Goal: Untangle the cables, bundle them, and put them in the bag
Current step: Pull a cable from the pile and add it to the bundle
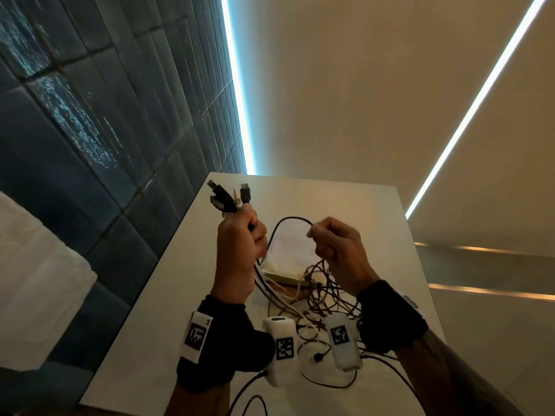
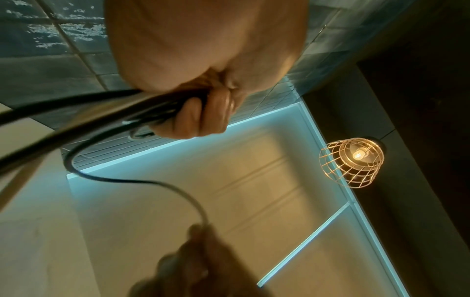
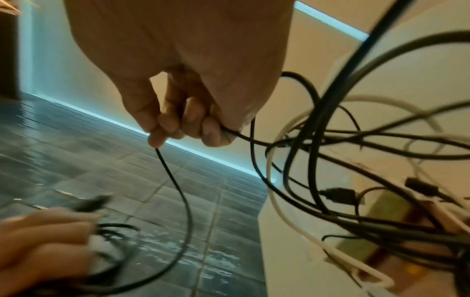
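Note:
My left hand [image 1: 240,235] is raised above the white table [image 1: 168,295] and grips a bunch of cables, their plug ends [image 1: 228,196] sticking up above the fist. A thin black cable [image 1: 288,220] arcs from that fist to my right hand [image 1: 333,244], which pinches it between thumb and fingers. Under both hands a tangle of black, white and reddish cables [image 1: 309,298] lies on the table. A whitish bag [image 1: 285,253] lies flat behind the tangle. In the right wrist view my right hand [image 3: 183,128] holds the black cable [image 3: 178,191], with the tangle [image 3: 356,160] hanging beside it.
A dark tiled wall [image 1: 90,115] runs along the table's left edge. A white cushion or towel [image 1: 33,280] sits at far left. Loose black cable loops [image 1: 327,382] trail toward the table's near edge. A caged lamp [image 2: 353,160] glows in the left wrist view.

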`<state>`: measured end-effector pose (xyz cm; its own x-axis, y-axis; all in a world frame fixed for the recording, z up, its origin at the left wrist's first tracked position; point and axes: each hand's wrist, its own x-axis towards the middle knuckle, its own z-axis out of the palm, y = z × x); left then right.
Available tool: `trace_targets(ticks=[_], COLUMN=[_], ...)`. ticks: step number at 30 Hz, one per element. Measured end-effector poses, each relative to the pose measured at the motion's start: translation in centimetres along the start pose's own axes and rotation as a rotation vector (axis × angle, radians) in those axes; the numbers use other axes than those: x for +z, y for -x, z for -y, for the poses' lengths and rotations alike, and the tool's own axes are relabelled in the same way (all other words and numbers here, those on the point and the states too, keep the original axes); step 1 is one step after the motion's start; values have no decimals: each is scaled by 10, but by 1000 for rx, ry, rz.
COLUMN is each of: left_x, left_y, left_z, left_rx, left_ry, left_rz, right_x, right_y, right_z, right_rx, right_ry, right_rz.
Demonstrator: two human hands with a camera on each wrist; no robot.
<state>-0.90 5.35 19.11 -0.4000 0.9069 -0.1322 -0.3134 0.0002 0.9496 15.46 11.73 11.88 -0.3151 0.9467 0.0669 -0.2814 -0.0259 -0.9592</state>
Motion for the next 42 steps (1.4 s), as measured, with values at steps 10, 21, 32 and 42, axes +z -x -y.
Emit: trace_targets(ticks=[10, 21, 32, 42], left_x=[-1, -11, -14, -13], left_y=[7, 10, 15, 19], left_z=[-9, -7, -17, -31], left_rx=[-202, -121, 41, 126], left_ry=[566, 659, 492, 367], left_rz=[274, 365, 351, 337], right_x=[16, -10, -20, -48], right_y=[20, 21, 36, 36], right_z=[13, -62, -114, -144], right_rx=[14, 113, 84, 130], right_ry=[-30, 265, 396, 461], right_rz=[324, 186, 103, 31])
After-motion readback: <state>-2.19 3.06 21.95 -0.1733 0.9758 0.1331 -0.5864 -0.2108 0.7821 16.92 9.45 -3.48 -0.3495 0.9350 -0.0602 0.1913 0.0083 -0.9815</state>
